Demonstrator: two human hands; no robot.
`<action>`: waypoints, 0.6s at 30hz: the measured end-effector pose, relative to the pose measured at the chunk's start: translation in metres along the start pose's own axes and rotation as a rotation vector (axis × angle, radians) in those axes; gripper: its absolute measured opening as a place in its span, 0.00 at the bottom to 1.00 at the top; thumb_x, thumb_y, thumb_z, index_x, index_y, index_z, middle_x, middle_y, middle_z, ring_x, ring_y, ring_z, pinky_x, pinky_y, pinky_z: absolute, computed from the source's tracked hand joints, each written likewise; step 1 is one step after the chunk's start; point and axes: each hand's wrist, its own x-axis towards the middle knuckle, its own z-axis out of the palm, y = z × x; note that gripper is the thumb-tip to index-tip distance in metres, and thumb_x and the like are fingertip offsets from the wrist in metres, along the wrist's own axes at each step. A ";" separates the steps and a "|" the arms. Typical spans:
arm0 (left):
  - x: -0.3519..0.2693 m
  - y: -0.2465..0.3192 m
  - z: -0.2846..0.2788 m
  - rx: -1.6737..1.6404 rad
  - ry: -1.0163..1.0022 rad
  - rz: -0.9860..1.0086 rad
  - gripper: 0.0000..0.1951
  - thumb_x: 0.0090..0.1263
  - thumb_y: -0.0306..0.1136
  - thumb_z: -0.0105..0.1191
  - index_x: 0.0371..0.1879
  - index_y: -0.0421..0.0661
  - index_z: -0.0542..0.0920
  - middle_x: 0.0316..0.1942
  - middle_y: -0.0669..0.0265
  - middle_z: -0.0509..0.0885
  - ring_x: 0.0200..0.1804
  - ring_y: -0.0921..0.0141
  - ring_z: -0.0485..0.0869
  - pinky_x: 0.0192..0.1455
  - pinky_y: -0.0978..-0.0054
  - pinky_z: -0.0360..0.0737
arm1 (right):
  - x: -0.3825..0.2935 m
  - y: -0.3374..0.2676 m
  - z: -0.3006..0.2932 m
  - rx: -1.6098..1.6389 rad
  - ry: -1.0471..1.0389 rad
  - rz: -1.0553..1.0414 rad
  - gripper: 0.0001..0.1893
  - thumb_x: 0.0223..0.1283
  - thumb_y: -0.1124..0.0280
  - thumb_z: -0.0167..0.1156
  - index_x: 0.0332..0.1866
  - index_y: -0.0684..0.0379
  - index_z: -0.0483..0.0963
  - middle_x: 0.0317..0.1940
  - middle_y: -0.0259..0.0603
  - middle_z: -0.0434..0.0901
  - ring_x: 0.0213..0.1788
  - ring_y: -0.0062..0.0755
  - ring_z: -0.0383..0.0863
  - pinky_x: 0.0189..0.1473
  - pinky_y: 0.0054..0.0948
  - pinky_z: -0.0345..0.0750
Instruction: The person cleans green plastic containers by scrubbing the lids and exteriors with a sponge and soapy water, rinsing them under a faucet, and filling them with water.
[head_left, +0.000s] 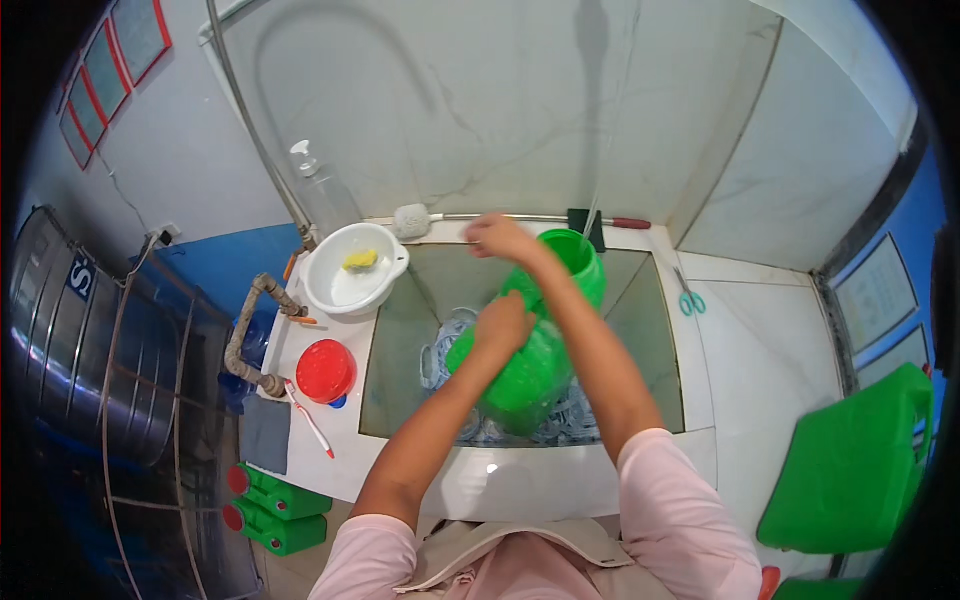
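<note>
A large green plastic container (536, 367) with a wide round mouth leans in the sink basin (397, 375), its mouth towards the tiled wall. My left hand (504, 324) is closed on its green handle. Blurred, my right hand (499, 236) is raised over the basin's far edge, left of the mouth; whether it holds anything cannot be told. A thin stream of water (592, 206) runs down at the mouth. Under the container lie several clear plastic pieces (450, 337), which it partly hides.
On the left ledge are a white basin (319, 281) with a yellow sponge (361, 260), a red lid (326, 371), a toothbrush (309, 420) and a pump bottle (326, 195). A long-handled brush (412, 222) lies behind. Scissors (690, 300) and another green container (847, 465) are at right.
</note>
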 end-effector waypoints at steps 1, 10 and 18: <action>0.001 -0.002 -0.003 -0.032 0.026 -0.002 0.16 0.56 0.38 0.52 0.35 0.35 0.74 0.34 0.44 0.79 0.39 0.48 0.79 0.42 0.55 0.74 | -0.016 0.000 -0.036 0.127 0.080 0.101 0.11 0.58 0.72 0.49 0.37 0.68 0.74 0.30 0.43 0.78 0.29 0.30 0.80 0.33 0.24 0.81; 0.006 -0.017 0.015 -0.248 0.129 -0.023 0.18 0.56 0.37 0.50 0.31 0.29 0.74 0.31 0.37 0.77 0.37 0.44 0.78 0.43 0.53 0.74 | -0.074 0.009 -0.118 0.210 0.231 0.306 0.10 0.56 0.79 0.43 0.31 0.70 0.72 0.28 0.47 0.77 0.29 0.35 0.80 0.35 0.26 0.82; -0.020 -0.033 0.012 -0.240 0.166 -0.065 0.19 0.57 0.39 0.51 0.33 0.29 0.73 0.30 0.37 0.77 0.37 0.44 0.78 0.42 0.53 0.74 | -0.066 0.009 -0.128 0.073 0.306 0.272 0.09 0.57 0.77 0.45 0.32 0.70 0.72 0.30 0.47 0.77 0.32 0.34 0.80 0.38 0.27 0.82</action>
